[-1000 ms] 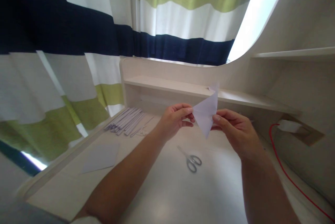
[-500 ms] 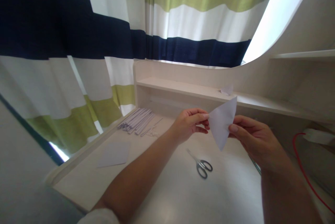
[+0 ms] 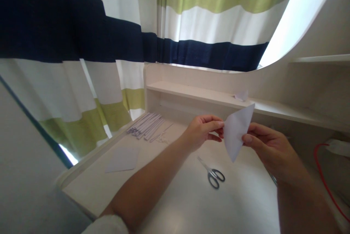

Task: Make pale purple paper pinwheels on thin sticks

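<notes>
A folded white paper triangle (image 3: 236,131) hangs in the air above the desk, its long point facing down. My left hand (image 3: 202,131) pinches its left corner between thumb and forefinger. On the right edge of the paper, my right hand (image 3: 266,146) pinches it with the thumb on top. A pair of grey-handled scissors (image 3: 212,173) lies on the white desk (image 3: 177,197) just below the paper, with its blades closed.
A flat paper sheet (image 3: 123,159) lies at the desk's left. Several rolled paper strips (image 3: 146,126) sit by the back left corner. A paper scrap (image 3: 241,95) rests on the low shelf. A red cable (image 3: 324,179) runs at the right. Striped curtains hang behind.
The view has shifted, so hands and paper sit further right and lower in frame. The paper's upper corner has tilted to the right. Both hands keep their pinch.
</notes>
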{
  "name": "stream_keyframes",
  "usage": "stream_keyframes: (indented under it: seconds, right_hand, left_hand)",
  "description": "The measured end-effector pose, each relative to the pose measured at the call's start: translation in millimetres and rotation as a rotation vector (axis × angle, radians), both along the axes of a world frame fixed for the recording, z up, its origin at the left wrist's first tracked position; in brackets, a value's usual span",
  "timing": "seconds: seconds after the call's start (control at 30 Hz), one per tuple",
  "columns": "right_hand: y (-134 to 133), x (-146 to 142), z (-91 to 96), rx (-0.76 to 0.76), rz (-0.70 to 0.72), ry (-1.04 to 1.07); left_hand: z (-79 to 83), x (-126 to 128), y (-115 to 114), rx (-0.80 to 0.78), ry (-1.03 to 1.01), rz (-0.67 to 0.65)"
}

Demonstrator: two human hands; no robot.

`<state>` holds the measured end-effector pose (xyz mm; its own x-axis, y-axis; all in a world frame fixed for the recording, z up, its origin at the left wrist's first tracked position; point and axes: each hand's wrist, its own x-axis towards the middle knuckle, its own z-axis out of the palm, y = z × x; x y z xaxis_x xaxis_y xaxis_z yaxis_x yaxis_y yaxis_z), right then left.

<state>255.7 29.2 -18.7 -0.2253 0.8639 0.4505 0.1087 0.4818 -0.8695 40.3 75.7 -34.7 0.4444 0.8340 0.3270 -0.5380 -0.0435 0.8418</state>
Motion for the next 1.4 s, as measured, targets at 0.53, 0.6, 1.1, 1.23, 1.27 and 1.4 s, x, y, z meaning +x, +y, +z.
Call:
stream_keyframes:
  seconds: [0.53, 0.6, 1.1, 1.23, 1.27, 1.4]
  right_hand:
    - [-5.1, -10.8, 7.0, 0.008, -0.060, -0.041]
    - [-4.1, -9.2, 6.2, 0.007, -0.055, -0.045]
    - [-2.3, -1.9, 3.7, 0.003, -0.039, -0.070]
    - [-1.4, -3.7, 3.7, 0.032, -0.020, -0.063]
    - [-2.0, -4.9, 4.1, 0.031, -0.014, -0.062]
    - [-6.4, -11.6, 7.4, 0.026, 0.018, -0.048]
  left_hand:
    - [-3.5, 0.5, 2.1, 0.006, 0.014, 0.039]
    - [-3.2, 0.2, 2.1, 0.006, 0.018, 0.034]
    - [-2.3, 1.5, 0.1, 0.013, 0.023, 0.017]
    - [-2.6, 2.0, 1.1, 0.028, 0.025, 0.014]
    - [-2.8, 2.0, 1.3, 0.028, 0.021, 0.013]
    - [-2.8, 1.4, 1.0, 0.027, 0.009, 0.021]
